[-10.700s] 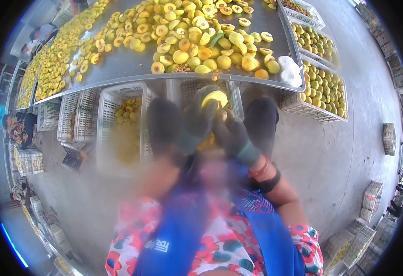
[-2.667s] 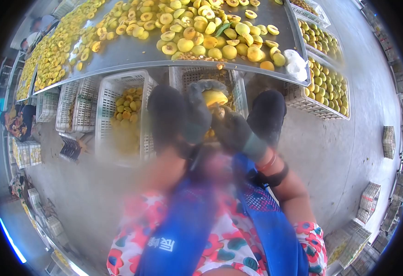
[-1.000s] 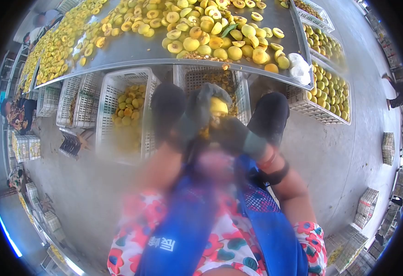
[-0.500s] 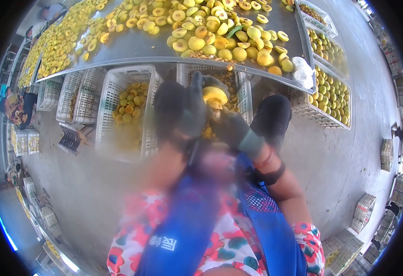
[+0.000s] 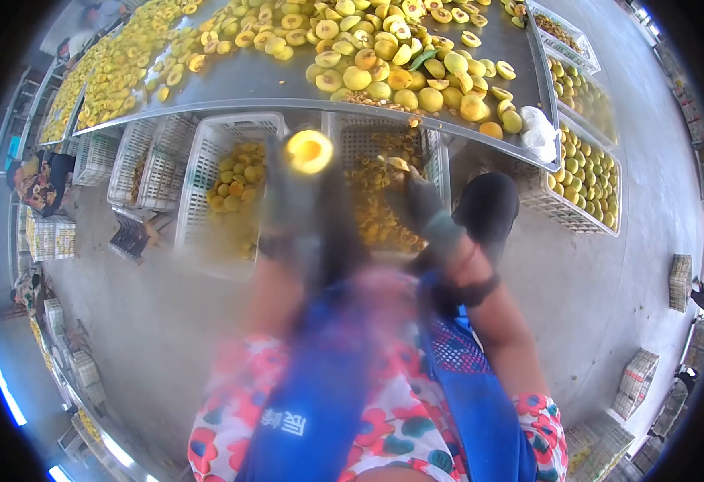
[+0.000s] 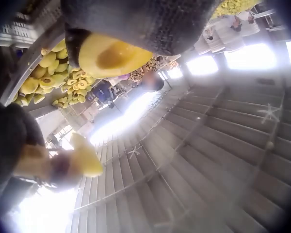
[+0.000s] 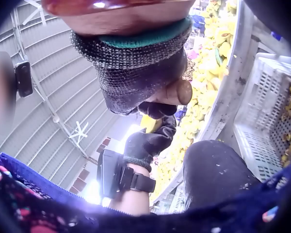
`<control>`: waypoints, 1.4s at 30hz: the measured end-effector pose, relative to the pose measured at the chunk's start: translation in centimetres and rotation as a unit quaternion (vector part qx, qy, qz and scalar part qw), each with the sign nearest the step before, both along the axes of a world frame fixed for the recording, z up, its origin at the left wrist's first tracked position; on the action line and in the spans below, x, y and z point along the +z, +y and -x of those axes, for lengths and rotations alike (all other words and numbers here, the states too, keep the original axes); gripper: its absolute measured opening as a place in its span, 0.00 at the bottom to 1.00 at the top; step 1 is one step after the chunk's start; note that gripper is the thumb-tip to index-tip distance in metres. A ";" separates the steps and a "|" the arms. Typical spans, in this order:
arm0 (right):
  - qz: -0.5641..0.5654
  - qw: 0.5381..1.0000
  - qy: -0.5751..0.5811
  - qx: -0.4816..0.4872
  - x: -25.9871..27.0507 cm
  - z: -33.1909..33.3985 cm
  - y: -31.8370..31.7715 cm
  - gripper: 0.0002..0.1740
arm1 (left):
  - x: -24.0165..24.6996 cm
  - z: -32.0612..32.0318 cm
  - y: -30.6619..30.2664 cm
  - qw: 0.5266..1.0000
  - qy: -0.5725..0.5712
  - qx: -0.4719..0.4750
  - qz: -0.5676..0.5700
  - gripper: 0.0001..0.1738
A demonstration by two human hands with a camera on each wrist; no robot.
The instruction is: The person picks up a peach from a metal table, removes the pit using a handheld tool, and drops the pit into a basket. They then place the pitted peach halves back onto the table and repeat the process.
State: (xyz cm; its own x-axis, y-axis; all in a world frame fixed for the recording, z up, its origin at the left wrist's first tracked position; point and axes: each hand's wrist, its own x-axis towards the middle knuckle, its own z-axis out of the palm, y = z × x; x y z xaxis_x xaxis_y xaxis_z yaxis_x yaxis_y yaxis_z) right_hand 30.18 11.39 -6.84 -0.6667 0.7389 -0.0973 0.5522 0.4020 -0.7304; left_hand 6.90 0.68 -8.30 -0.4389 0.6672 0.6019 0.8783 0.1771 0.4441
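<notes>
My gloved left hand (image 5: 308,197) holds a yellow peach half (image 5: 310,151), its hollow side up, in front of the table edge. In the left wrist view, the dark glove (image 6: 136,24) lies over this peach half (image 6: 106,58). My gloved right hand (image 5: 422,201) is apart from it, above the crate (image 5: 442,153) of pits and scraps. It grips a tool with a wooden handle (image 7: 184,92), whose rounded end sticks out of the fist; the working end is hidden in that view. A blurred yellow piece (image 6: 87,158) shows at left in the left wrist view.
The metal table (image 5: 247,103) ahead is heaped with peach halves (image 5: 368,48) and carries a white plastic bag (image 5: 538,132). A white crate (image 5: 191,161) with fruit stands at left. Crates of whole fruit (image 5: 583,181) stand right of the table. My knee (image 5: 488,213) is beside the right hand.
My hands were together at the fruit between my knees; now they are apart. The left hand has moved left with the peach half, while the right has shifted slightly right.
</notes>
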 end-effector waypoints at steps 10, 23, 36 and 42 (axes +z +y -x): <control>-0.073 0.981 0.138 -0.112 1.8 0.0 -0.3 0.24 | 2.6 14.3 -5.2 0.953 0.004 0.303 0.014 0.25; -0.108 0.981 0.153 -0.053 1.5 -2.1 -1.0 0.18 | 0.4 3.2 23.4 0.897 -0.075 -0.013 0.435 0.40; 0.067 0.964 0.227 -0.123 3.8 -3.1 -0.1 0.14 | 3.7 0.0 20.2 0.954 -0.211 -0.205 0.056 0.44; 0.238 0.871 0.398 -0.162 6.7 -1.9 0.3 0.08 | 7.1 -6.6 12.4 0.906 -0.192 -0.374 -0.043 0.46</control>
